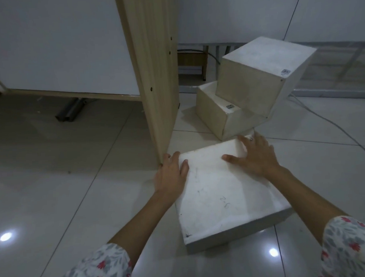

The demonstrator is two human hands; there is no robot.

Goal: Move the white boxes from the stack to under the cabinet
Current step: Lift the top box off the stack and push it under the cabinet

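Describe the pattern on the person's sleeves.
The sleeves are pale with grey leaves and small red flowers, seen in the head view.

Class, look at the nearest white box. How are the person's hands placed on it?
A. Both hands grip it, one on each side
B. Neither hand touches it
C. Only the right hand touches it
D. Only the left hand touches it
A: the left hand holds the nearest white box at its left edge while the right hand wraps its far right corner.
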